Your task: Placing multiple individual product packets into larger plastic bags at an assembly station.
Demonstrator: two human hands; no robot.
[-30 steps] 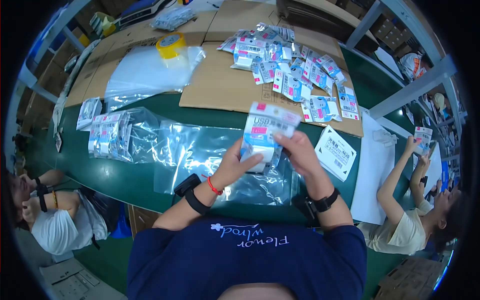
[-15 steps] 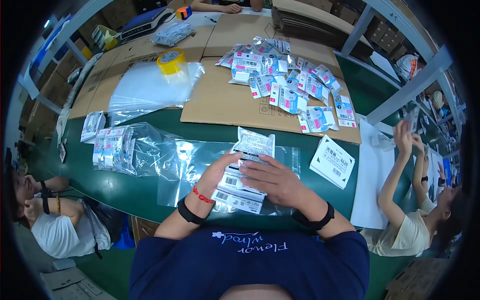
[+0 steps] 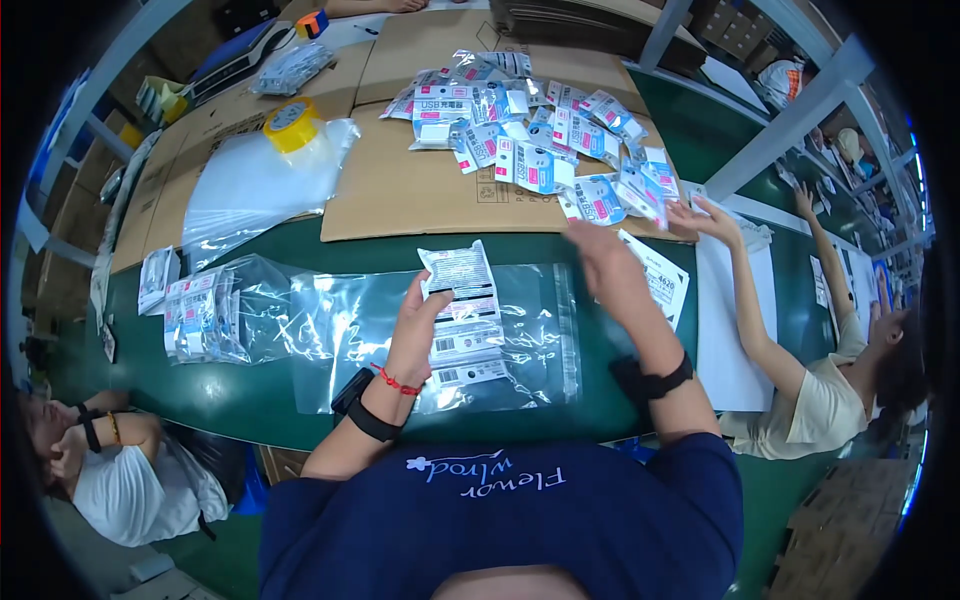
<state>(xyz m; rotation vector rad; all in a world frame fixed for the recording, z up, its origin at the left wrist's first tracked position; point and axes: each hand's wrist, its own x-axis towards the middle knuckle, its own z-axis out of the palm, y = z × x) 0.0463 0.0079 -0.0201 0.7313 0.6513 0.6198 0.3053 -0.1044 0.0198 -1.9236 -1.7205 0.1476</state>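
Note:
My left hand is closed round a stack of flat packets, their white printed backs with barcodes facing up. The stack is held over a clear plastic bag lying flat on the table. My right hand is off the stack, stretched toward the near edge of a pile of blue-and-white blister packets. Its fingers reach out with nothing seen in them, though slightly blurred. Beside it lies a stack of white printed cards, partly covered by my forearm.
A filled clear bag of packets sits at left. Behind it are empty plastic bags and a yellow tape roll on cardboard. At right, a co-worker's hand reaches to the pile's edge, by a metal post.
My right hand has left the stack and moved right and forward toward the pile. The left hand keeps the stack. The co-worker's arm has come to the pile with a packet beside it.

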